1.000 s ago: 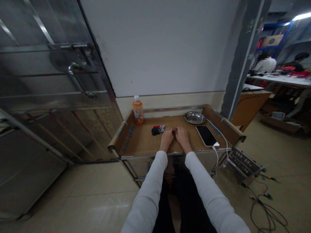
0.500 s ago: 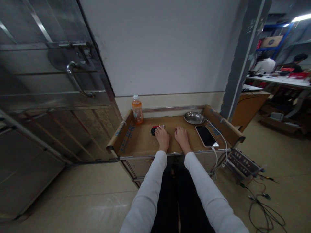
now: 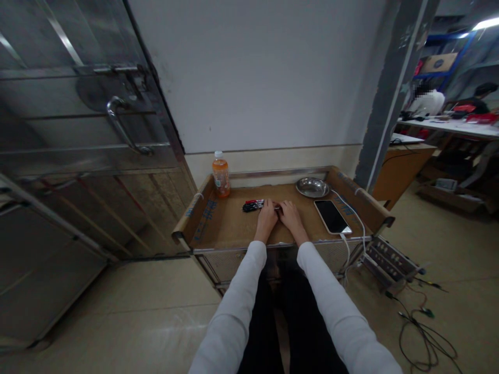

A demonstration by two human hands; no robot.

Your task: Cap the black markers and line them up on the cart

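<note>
A small pile of black and red pens [image 3: 252,205] lies on the cardboard-lined top of a cart. Just right of the pile, my left hand [image 3: 268,214] is closed, with its fingers bent inward. My right hand [image 3: 289,213] meets it almost fingertip to fingertip. Between the two hands shows a thin dark pen [image 3: 277,208], pinched from both sides and mostly covered by the fingers. To the right of my right hand lies a phone [image 3: 332,216] with a white cable plugged into it.
An orange drink bottle [image 3: 221,176] stands at the cart's back left. A shiny metal bowl [image 3: 312,187] sits at the back right. Raised cardboard sides [image 3: 354,195] edge the cart. Cables [image 3: 424,332] and an electrical box [image 3: 390,265] lie on the floor; people sit at a far table.
My left hand has moved right, off the pen pile, with a pen. My right hand has closed in to meet it, and both now grip that pen.
</note>
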